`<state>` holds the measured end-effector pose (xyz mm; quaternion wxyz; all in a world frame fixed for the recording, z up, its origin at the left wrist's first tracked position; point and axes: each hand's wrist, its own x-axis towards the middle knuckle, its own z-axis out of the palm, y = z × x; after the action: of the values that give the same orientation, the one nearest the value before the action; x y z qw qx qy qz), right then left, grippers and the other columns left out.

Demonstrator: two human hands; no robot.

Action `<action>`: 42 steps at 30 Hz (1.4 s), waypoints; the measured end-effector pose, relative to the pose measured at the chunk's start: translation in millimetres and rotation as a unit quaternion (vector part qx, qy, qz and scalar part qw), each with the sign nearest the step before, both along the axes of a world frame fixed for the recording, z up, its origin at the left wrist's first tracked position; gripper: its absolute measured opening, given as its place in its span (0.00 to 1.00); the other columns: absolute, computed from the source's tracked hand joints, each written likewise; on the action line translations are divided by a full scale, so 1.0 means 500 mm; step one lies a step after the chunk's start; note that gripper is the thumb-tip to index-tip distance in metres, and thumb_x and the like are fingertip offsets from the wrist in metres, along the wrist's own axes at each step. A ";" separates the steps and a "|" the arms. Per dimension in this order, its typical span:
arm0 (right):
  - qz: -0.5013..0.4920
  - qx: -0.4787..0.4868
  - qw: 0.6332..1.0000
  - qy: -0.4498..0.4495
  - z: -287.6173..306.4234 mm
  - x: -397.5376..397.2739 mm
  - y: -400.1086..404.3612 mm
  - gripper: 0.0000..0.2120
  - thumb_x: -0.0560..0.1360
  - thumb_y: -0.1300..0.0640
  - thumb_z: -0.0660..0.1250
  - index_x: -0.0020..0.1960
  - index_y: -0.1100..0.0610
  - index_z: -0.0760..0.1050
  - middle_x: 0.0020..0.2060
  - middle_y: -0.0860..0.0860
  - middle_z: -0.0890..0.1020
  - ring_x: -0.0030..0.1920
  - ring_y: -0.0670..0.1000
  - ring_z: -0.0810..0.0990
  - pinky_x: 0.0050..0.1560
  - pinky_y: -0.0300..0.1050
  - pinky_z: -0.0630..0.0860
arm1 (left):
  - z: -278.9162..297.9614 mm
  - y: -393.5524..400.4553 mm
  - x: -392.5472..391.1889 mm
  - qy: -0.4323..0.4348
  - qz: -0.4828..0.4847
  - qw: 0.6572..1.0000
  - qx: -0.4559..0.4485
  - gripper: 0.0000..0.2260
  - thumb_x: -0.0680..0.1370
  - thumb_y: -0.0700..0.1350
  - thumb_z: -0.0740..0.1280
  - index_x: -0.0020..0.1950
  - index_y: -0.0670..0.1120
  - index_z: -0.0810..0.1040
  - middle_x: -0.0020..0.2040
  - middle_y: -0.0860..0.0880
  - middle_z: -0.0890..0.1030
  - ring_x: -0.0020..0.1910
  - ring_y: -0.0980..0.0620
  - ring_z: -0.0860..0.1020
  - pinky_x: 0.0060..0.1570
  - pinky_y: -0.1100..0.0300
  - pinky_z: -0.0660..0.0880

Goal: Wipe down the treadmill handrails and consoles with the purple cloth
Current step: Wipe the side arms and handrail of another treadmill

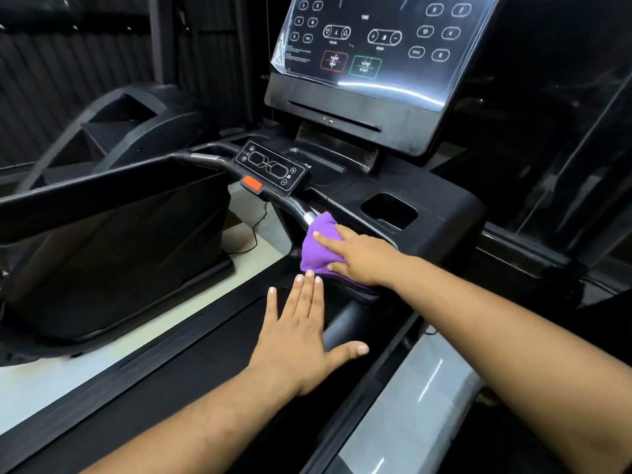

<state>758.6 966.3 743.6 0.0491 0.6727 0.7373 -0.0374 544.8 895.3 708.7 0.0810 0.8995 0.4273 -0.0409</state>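
The purple cloth (318, 246) lies draped over the right end of the black front handrail (297, 208), just below a silver grip sensor. My right hand (359, 256) presses flat on the cloth, fingers straight and pointing left. My left hand (301, 331) hovers open below it, fingers spread and straight, holding nothing, over the dark treadmill deck. The handrail's small control pad (272, 169) with a red-orange stop tab sits to the upper left. The large console screen (372, 46), covered in plastic film, stands above.
A cup-holder recess (390, 210) sits in the console tray right of the cloth. The left handrail (85, 188) runs across the left side. A thin black cable (254, 230) hangs below the stop tab. A neighbouring machine (113, 124) stands at the left.
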 end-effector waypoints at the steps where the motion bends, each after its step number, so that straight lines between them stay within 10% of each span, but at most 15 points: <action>1: 0.017 -0.005 1.000 -0.024 0.006 0.003 -0.028 0.31 0.83 0.42 0.59 0.82 0.38 0.50 0.83 0.53 0.50 0.69 0.63 0.72 0.66 0.55 0.73 | -0.002 -0.004 -0.008 0.003 -0.011 1.000 0.000 0.54 0.68 0.82 0.37 0.79 0.45 0.26 0.79 0.49 0.25 0.78 0.52 0.25 0.78 0.39 0.33; 7: -0.079 -0.036 0.991 -0.103 0.042 0.043 -0.145 0.32 0.80 0.29 0.52 0.81 0.39 0.55 0.81 0.47 0.59 0.76 0.57 0.65 0.72 0.60 0.65 | -0.009 -0.027 -0.060 0.010 -0.052 0.999 0.001 0.55 0.65 0.82 0.32 0.78 0.45 0.25 0.79 0.49 0.25 0.78 0.51 0.25 0.78 0.40 0.32; 12: -0.259 0.108 0.938 0.203 -0.099 -0.032 -0.227 0.40 0.75 0.27 0.50 0.83 0.44 0.53 0.83 0.44 0.43 0.82 0.56 0.40 0.75 0.77 0.47 | -0.014 -0.025 -0.073 -0.027 -0.065 0.997 -0.033 0.55 0.64 0.83 0.33 0.77 0.47 0.25 0.80 0.50 0.26 0.78 0.54 0.26 0.79 0.41 0.33; 15: -0.223 0.151 0.943 0.194 -0.144 -0.103 -0.255 0.41 0.75 0.23 0.46 0.83 0.42 0.50 0.83 0.42 0.40 0.81 0.53 0.33 0.74 0.73 0.36 | -0.013 -0.021 -0.068 -0.056 -0.063 0.995 -0.052 0.59 0.60 0.85 0.31 0.79 0.46 0.28 0.81 0.51 0.28 0.79 0.55 0.28 0.79 0.41 0.34; 26: -0.354 0.194 0.899 0.173 -0.107 0.016 -0.129 0.32 0.81 0.31 0.52 0.82 0.43 0.57 0.83 0.48 0.41 0.81 0.53 0.33 0.73 0.76 0.37 | -0.005 -0.017 -0.060 -0.056 -0.069 0.994 -0.066 0.55 0.66 0.82 0.41 0.81 0.48 0.29 0.82 0.52 0.30 0.79 0.56 0.29 0.80 0.41 0.35; 37: -0.249 0.259 0.901 0.243 -0.169 -0.122 -0.251 0.32 0.76 0.29 0.48 0.79 0.35 0.59 0.83 0.44 0.52 0.83 0.50 0.43 0.79 0.63 0.47 | -0.013 -0.017 -0.072 -0.094 -0.056 0.991 -0.080 0.57 0.65 0.83 0.39 0.82 0.47 0.30 0.82 0.52 0.31 0.80 0.56 0.31 0.80 0.41 0.35; 42: -0.195 0.212 0.938 0.194 -0.177 -0.129 -0.304 0.32 0.77 0.28 0.49 0.79 0.37 0.60 0.83 0.42 0.50 0.83 0.50 0.40 0.74 0.78 0.40 | -0.008 -0.041 -0.144 -0.078 -0.074 0.992 -0.068 0.55 0.66 0.82 0.40 0.81 0.47 0.29 0.81 0.51 0.29 0.80 0.55 0.30 0.80 0.39 0.36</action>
<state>694.1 814.3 654.9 -0.2466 0.7776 0.5781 -0.0184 472.9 874.9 704.6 0.1715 0.9216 0.3482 -0.0053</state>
